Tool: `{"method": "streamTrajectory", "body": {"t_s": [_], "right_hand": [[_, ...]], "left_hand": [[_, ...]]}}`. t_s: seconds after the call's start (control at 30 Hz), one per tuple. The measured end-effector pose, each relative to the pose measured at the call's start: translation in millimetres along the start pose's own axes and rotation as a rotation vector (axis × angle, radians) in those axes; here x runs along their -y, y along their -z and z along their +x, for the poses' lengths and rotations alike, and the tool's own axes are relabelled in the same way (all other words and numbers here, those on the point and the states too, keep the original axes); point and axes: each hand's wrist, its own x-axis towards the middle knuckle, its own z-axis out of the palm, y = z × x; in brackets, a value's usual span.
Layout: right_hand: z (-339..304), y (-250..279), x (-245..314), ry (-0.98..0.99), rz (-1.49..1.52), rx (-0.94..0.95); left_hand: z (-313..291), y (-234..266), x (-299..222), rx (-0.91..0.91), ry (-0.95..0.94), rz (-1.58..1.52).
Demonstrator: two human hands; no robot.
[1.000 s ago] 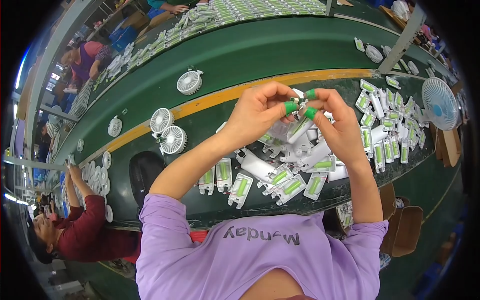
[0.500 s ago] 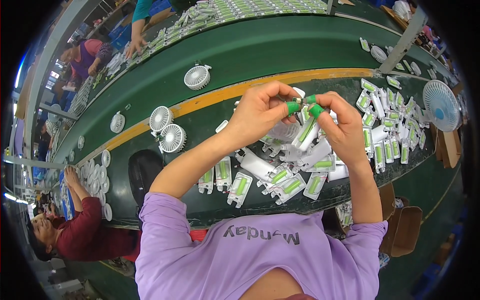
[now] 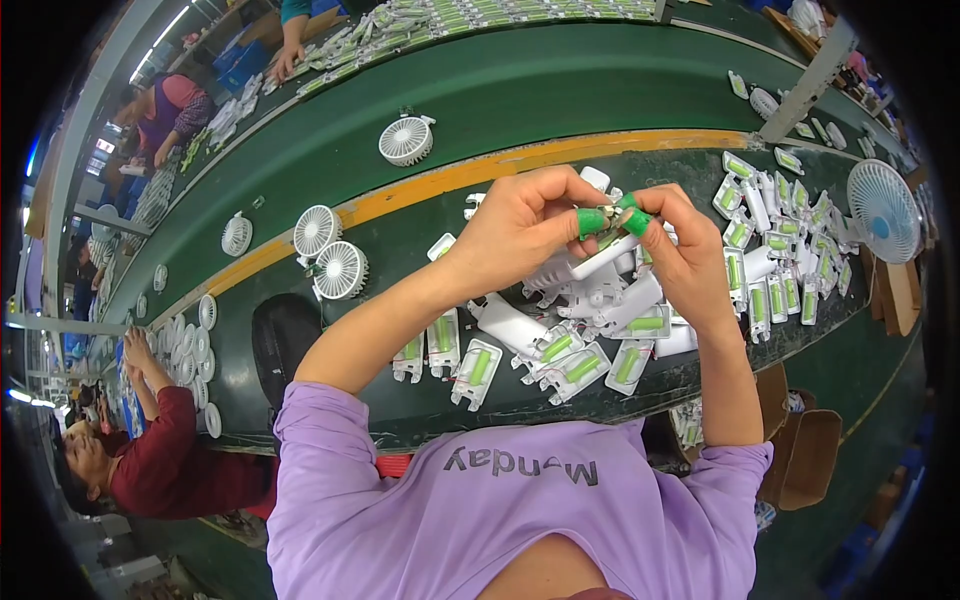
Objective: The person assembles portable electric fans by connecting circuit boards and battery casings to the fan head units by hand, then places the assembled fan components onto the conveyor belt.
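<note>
My left hand [image 3: 520,228] and my right hand [image 3: 685,240] meet over the bench, green tape wrapped on thumbs and index fingertips. Pinched in the left fingertips is a small part [image 3: 611,212] that looks like a circuit board. The right thumb and index finger close right against it; what they grip is too small to make out. Just under the fingers a white plastic casing [image 3: 598,259] is tilted, partly covered by the hands. Below lies a loose heap of white handle casings [image 3: 515,327], many holding green cylindrical batteries [image 3: 582,369].
More battery casings [image 3: 778,300] are piled at right, near a standing fan [image 3: 885,212]. White fan heads [image 3: 340,270] and a black object [image 3: 284,345] lie at left. Beyond the yellow edge [image 3: 450,183], a green belt [image 3: 560,90] carries a fan head [image 3: 405,141]. Co-workers sit around.
The white casing under my fingers has tipped from steep to flatter. Both hands stay together, fingers slightly shifted. The fan head on the belt has moved a little right.
</note>
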Motion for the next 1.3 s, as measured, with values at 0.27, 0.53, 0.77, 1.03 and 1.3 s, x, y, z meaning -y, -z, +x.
{"method": "streamTrajectory", "body": {"t_s": [0.27,0.53,0.77,1.03,1.3], "right_hand": [[0,-1,7,0.141,-0.157,-0.010],[2,3,4,0.176,-0.162,-0.005],[4,3,0,0.063,0.053,0.059],[17,5,4,0.099,-0.043,0.096],[71,19,-19,-0.022,-0.158,0.308]], "left_hand": [[1,-2,0,-0.041,-0.058,0.141],[1,-2,4,0.001,-0.032,0.003],[1,-5,1,0.016,-0.050,0.006],[4,-5,-3,-0.013,0.005,0.081],[45,41,24,0.045,-0.070,0.212]]}}
